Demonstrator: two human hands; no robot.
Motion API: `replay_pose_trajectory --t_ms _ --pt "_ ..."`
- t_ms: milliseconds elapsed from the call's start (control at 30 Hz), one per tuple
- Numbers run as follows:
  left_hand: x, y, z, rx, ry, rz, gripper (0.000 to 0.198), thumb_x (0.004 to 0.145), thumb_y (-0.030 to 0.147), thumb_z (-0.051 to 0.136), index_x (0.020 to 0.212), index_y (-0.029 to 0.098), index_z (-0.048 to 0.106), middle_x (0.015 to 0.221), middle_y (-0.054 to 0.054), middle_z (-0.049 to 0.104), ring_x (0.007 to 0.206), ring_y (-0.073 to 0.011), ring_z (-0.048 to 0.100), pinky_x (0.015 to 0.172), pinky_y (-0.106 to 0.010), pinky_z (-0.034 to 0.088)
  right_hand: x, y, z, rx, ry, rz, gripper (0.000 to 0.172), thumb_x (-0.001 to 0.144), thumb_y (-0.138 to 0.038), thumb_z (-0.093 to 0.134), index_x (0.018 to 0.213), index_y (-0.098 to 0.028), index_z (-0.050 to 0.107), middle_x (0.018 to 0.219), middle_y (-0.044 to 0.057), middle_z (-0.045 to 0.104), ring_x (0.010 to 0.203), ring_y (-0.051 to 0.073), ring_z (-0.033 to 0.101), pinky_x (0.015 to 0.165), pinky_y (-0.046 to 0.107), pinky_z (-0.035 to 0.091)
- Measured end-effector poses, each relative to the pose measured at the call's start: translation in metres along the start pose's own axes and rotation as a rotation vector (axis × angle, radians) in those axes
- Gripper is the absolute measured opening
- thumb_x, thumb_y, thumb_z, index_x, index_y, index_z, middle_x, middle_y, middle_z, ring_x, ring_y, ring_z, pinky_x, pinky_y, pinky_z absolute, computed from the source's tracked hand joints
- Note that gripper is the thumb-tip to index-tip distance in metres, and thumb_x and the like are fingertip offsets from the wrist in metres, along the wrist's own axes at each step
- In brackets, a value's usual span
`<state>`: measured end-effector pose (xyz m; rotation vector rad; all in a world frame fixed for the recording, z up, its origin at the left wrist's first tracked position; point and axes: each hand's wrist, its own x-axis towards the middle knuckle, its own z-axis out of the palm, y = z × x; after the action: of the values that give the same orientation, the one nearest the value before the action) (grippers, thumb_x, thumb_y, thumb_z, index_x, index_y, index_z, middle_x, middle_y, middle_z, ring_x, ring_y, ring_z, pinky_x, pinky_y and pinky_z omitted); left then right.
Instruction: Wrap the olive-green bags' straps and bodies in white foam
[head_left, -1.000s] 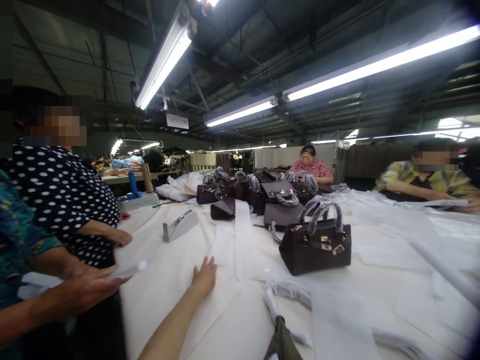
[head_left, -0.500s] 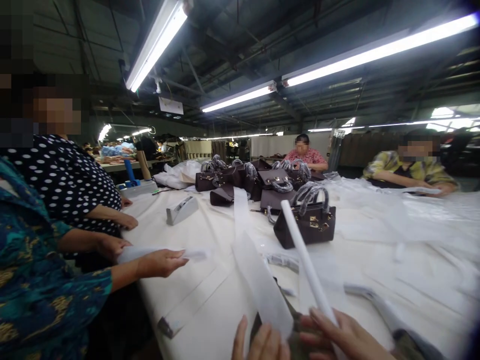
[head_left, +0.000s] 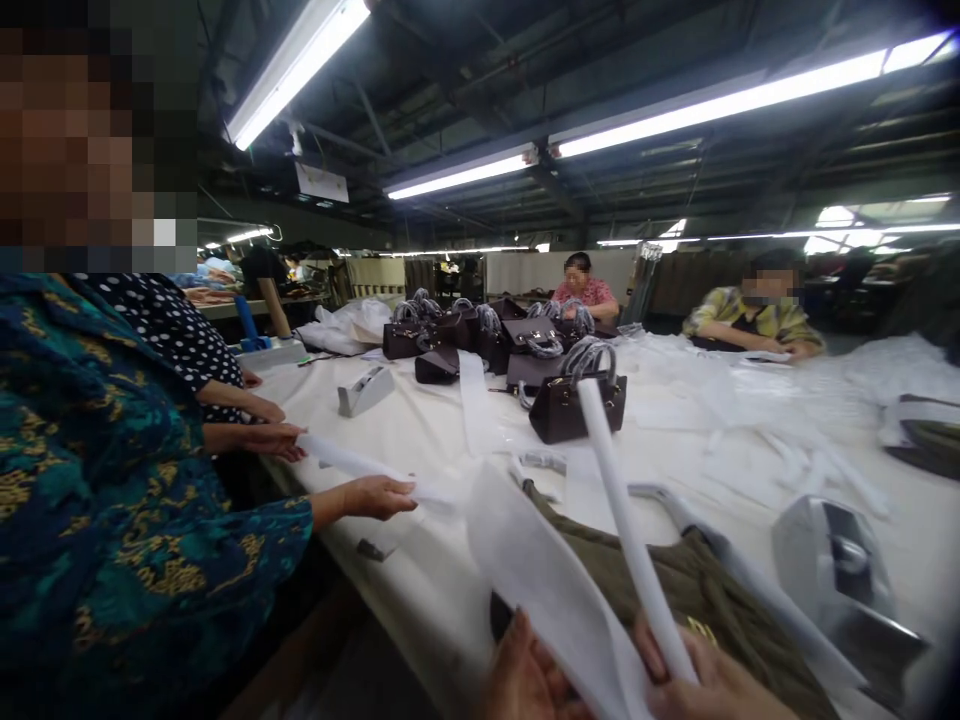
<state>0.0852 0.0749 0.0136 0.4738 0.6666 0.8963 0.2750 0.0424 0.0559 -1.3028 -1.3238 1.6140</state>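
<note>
My right hand (head_left: 705, 675) is closed around a slim white rolled tube (head_left: 619, 510), which points up and away from me. A thin white foam-like sheet (head_left: 555, 560) slants down between my hands. My left hand (head_left: 532, 675), blurred and cut off by the bottom edge, has curled fingers on the sheet's left edge. Beneath both lies an olive-green quilted bag (head_left: 630, 560) with a grey-wrapped handle (head_left: 757, 570). Beyond it stands a dark brown handbag (head_left: 577, 408) with plastic-wrapped handles.
At right sits a grey tape dispenser (head_left: 832, 560); another tape dispenser (head_left: 365, 392) stands farther left. Several dark handbags (head_left: 487, 335) crowd the middle of the white-covered table (head_left: 420, 430). A co-worker in a teal patterned top (head_left: 172, 470) holds a white strip at left. Two people sit opposite.
The view has swung right and lowered, showing more of the olive bag and the right dispenser. My left fingers, spread before, are now curled at the sheet. The teal-clad co-worker stands nearer.
</note>
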Motion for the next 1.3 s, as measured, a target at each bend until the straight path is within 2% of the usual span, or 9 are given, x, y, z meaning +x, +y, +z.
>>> replay_pose_trajectory --t_ms 67,200,267,400,567,733,933,1133,1300 --pt "0.001 0.001 0.007 -0.217 0.184 0.014 0.049 0.066 0.047 0.067 0.098 0.012 0.059 0.095 -0.014 0.066 0.09 -0.0287 0.062 0.073 -0.038 0.051 -0.015 0.008 0.006 -0.07 0.031 0.02 0.034 0.056 -0.046 0.063 0.064 -0.019 0.043 0.055 -0.005 0.038 0.049 0.009 0.036 0.045 0.019 0.032" --pt "0.003 -0.001 0.014 -0.282 0.434 0.172 0.025 0.075 0.02 0.061 0.097 0.009 0.06 0.095 -0.013 0.066 0.087 -0.0236 0.063 0.078 -0.035 0.051 -0.051 0.0 0.0 -0.556 0.805 -0.174 0.036 0.074 -0.049 0.05 0.093 -0.019 0.055 0.068 0.003 0.056 0.057 0.016 0.052 0.051 0.025 0.043" --pt "0.001 -0.005 0.019 -0.274 0.449 0.192 0.023 0.076 0.019 0.06 0.096 0.009 0.06 0.095 -0.013 0.066 0.084 -0.0228 0.064 0.077 -0.035 0.052 -0.066 -0.006 0.003 -0.825 0.952 -0.336 0.04 0.08 -0.046 0.045 0.111 -0.021 0.051 0.082 0.006 0.062 0.064 0.019 0.059 0.054 0.027 0.047" --pt "-0.012 -0.013 0.036 -0.347 0.383 0.141 0.022 0.078 0.016 0.051 0.099 0.01 0.059 0.089 -0.011 0.067 0.08 -0.021 0.064 0.076 -0.034 0.052 -0.066 0.013 0.035 -1.142 0.734 -0.597 0.034 0.088 -0.028 0.039 0.121 -0.022 0.046 0.083 0.005 0.063 0.069 0.016 0.062 0.057 0.022 0.049" --pt "-0.029 -0.028 0.044 -0.369 0.247 0.12 0.028 0.075 0.009 0.047 0.101 0.011 0.058 0.084 -0.007 0.066 0.082 -0.0192 0.063 0.077 -0.031 0.051 -0.039 0.06 0.062 -1.295 0.719 -0.575 0.028 0.09 -0.024 0.036 0.111 -0.017 0.053 0.066 0.003 0.056 0.055 0.015 0.058 0.048 0.023 0.045" --pt "-0.031 -0.051 0.038 -0.265 0.294 0.054 0.025 0.078 0.019 0.056 0.101 0.01 0.058 0.093 -0.009 0.065 0.092 -0.019 0.061 0.079 -0.026 0.05 -0.045 0.056 0.058 -1.343 0.677 -0.552 0.027 0.087 -0.026 0.043 0.111 -0.02 0.055 0.087 0.01 0.061 0.074 0.019 0.061 0.061 0.03 0.049" --pt "-0.037 -0.058 0.045 -0.249 0.313 -0.056 0.027 0.079 0.021 0.056 0.103 0.011 0.059 0.097 -0.009 0.065 0.094 -0.0197 0.061 0.078 -0.026 0.05 -0.056 0.025 0.058 -1.4 0.544 -0.395 0.089 0.068 -0.046 0.065 0.139 -0.017 0.021 0.137 0.017 0.036 0.122 0.032 0.037 0.096 0.05 0.033" --pt "-0.031 -0.052 0.048 -0.37 0.227 -0.015 0.028 0.084 0.013 0.045 0.109 0.013 0.057 0.11 -0.01 0.061 0.106 -0.0178 0.055 0.09 -0.028 0.045 -0.041 0.027 0.066 -1.439 0.554 -0.507 0.059 0.08 -0.016 0.053 0.135 -0.018 0.032 0.118 0.011 0.056 0.103 0.024 0.051 0.091 0.044 0.036" --pt "-0.049 -0.059 0.024 0.08 0.092 0.015 0.028 0.078 0.036 0.058 0.099 0.019 0.062 0.092 -0.009 0.066 0.092 -0.0237 0.061 0.079 -0.035 0.05 -0.043 0.032 0.052 -1.358 0.646 -0.711 0.031 0.089 -0.017 0.041 0.117 -0.012 0.051 0.103 0.011 0.063 0.088 0.02 0.054 0.073 0.034 0.042"
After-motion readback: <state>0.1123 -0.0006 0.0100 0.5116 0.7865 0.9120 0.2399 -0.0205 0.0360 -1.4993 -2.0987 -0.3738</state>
